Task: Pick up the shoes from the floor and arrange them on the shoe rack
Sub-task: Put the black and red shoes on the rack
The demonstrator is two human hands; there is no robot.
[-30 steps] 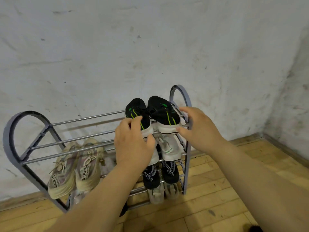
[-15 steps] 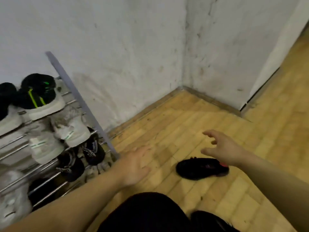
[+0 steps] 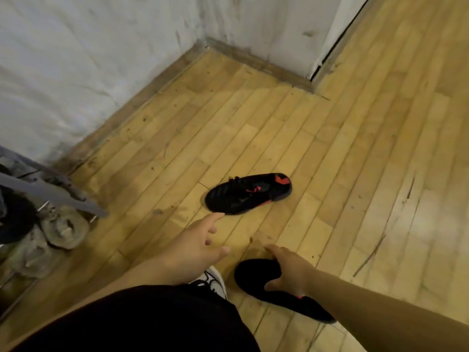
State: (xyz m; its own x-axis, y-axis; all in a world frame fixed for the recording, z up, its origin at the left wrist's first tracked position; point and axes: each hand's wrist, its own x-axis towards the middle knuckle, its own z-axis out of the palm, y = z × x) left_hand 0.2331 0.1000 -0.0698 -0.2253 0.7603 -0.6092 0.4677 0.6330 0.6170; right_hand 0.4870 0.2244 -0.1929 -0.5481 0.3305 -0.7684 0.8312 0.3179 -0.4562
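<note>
Here, on a worn wooden plank floor (image 3: pixel 342 153), my two bare hands reach toward a pair of black shoes with red trim. My right hand (image 3: pixel 291 271) is spread wide over the nearer black shoe (image 3: pixel 256 278), palm down, thumb curled toward its inner side and fingertips past its toe; the fingers lie on or just above the upper and have not closed, and I cannot tell whether they actually touch it. That shoe lies directly beneath those fingers, its heel end running under my right forearm. My left hand (image 3: pixel 195 247) is open and empty, fingers loosely splayed, the index finger stretched forward. The second black shoe with red accents (image 3: pixel 247 194) sits flat on the floor just beyond that fingertip, apart from it, toe toward my left and heel with its red patch toward my right. Below my left wrist, the toe of a white sneaker with black laces (image 3: pixel 215 284) shows beside my dark trouser leg (image 3: pixel 142 323). Well off to the left of my left hand stands the grey metal shoe rack (image 3: pixel 50 190), blurred, against the scuffed white wall (image 3: pixel 76 59), with a dirty beige sneaker (image 3: pixel 66 228) on a low tier.
</note>
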